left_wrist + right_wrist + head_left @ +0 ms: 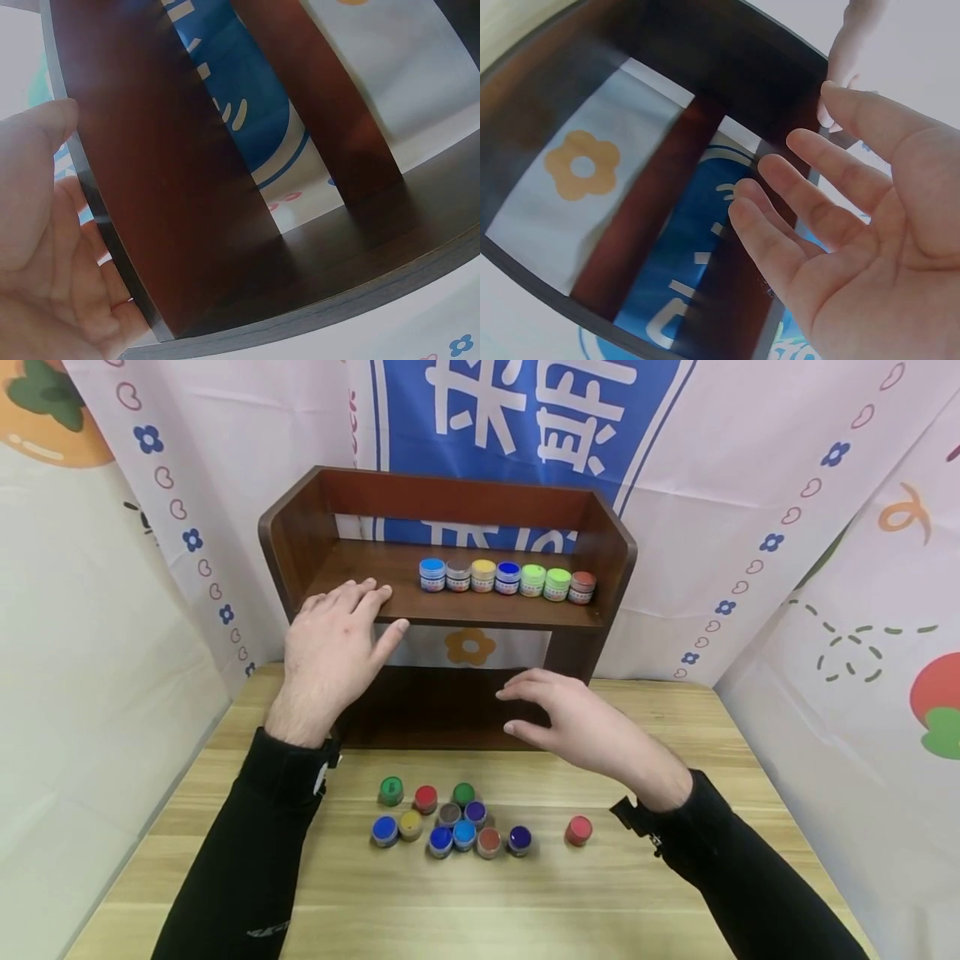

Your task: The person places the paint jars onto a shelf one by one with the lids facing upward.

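Note:
My left hand rests on the left part of the upper shelf of a dark brown wooden rack, its thumb along the front edge. In the left wrist view, the left fingers pass behind the board. My right hand hovers before the lower compartment, fingers apart and loosely bent, holding nothing. To the right of the left hand, small lidded paint jars stand in a row: light blue, grey, yellow, dark blue, two light green, and reddish brown.
Several more jars stand on the wooden table before the rack, including a green jar, a yellow jar and a dark purple jar. A pinkish red jar stands apart at the right. Printed cloth hangs behind.

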Demonstrator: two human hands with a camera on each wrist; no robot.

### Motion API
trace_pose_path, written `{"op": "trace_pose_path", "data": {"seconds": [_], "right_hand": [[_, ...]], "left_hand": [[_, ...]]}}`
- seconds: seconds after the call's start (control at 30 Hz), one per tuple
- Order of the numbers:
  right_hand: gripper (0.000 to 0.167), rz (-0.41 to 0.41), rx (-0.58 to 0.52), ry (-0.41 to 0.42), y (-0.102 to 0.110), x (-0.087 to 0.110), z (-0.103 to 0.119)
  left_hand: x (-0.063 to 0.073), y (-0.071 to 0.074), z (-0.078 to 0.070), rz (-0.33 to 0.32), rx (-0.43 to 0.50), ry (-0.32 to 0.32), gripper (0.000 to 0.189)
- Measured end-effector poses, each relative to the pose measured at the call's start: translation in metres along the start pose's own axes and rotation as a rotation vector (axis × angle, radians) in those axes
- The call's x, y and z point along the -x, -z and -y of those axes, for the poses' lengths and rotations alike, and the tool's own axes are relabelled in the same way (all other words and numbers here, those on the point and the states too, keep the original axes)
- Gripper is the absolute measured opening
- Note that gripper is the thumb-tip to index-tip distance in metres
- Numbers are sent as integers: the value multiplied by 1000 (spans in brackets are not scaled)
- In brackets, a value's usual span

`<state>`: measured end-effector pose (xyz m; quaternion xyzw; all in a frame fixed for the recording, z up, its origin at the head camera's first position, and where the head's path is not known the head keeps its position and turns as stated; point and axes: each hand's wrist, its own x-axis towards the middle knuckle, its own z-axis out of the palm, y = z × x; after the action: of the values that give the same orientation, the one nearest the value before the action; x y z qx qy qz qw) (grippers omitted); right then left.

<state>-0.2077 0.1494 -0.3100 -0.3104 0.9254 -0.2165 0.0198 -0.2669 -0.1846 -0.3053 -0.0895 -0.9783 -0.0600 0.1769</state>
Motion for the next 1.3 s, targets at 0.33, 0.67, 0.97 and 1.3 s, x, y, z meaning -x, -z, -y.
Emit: {"op": "trace_pose_path", "data": {"seconds": [0.33,0.67,0.97,1.3], "right_hand": [[39,33,-17,-40,-25,16,-11],[35,84,-44,106,-48,30,-24],[34,203,10,249,-69,34,-45],[29,288,34,351,-90,35,-61]], "left_hand": [[0,0,0,-3,3,4,71],[1,-1,1,5,-3,7,72],[0,-1,1,5,-3,6,72],[-1,0,1,9,-6,4,73]]}}
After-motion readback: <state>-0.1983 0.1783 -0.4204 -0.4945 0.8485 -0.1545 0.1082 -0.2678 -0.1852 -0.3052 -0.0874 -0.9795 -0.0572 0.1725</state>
